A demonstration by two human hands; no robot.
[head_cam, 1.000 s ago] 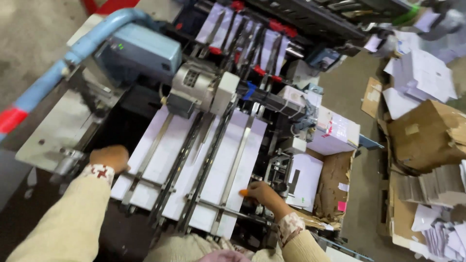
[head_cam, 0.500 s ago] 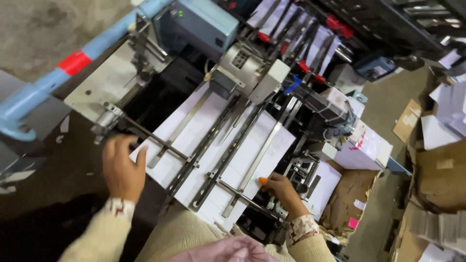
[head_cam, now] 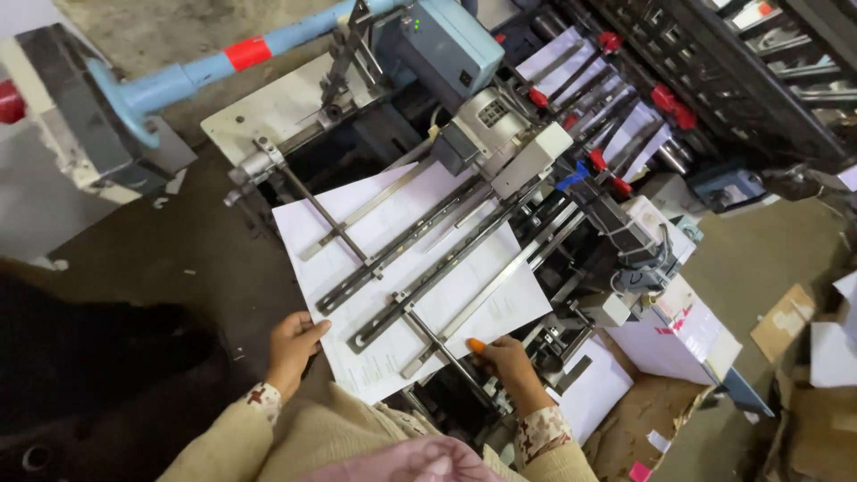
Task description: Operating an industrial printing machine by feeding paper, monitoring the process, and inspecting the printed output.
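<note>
A stack of large white paper sheets (head_cam: 357, 223) lies on the feed table of a paper machine, under several long metal guide rails (head_cam: 420, 268). My left hand (head_cam: 293, 344) touches the stack's near left edge, fingers bent against the paper. My right hand (head_cam: 504, 361), with an orange cap on a fingertip, rests on the stack's near right corner beside a cross rod (head_cam: 446, 344). Neither hand is closed around anything.
A grey-blue machine head (head_cam: 446, 45) and a blue pipe with a red band (head_cam: 214, 62) stand beyond the stack. White boxes and more paper (head_cam: 669, 330) sit to the right, with torn cardboard (head_cam: 786, 321) on the floor. Dark floor lies at the left.
The view has shifted, so the machine sits further right. My left hand has come off the left side rod to the stack's near left edge. My right hand stays at the near right corner.
</note>
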